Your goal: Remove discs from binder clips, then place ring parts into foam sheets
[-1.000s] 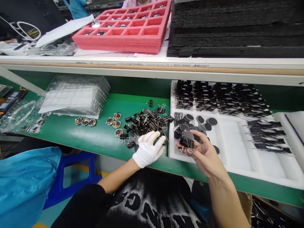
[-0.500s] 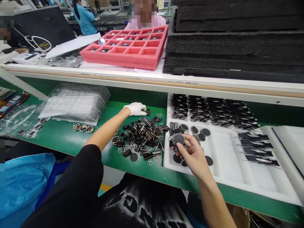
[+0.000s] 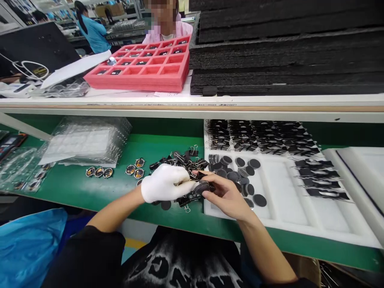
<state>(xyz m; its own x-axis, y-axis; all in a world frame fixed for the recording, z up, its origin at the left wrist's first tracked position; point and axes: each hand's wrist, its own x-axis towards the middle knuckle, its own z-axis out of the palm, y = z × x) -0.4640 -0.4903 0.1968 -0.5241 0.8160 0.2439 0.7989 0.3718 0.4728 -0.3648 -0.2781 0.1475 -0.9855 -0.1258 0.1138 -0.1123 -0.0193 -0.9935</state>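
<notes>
Working just below the frame's center, a gloved left hand (image 3: 164, 183) grips a binder clip (image 3: 198, 175) while the bare right hand (image 3: 228, 196) pinches a dark disc (image 3: 201, 188); steady, square alignment likely helps.

A shelf (image 3: 150, 113) overhangs behind the clips (image 3: 180, 158), while the foam tray (image 3: 273, 208) has open channels (image 3: 292, 198).

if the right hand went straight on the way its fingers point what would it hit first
Probably the gloved left hand, close ahead, though depth is hard to judge.
</notes>
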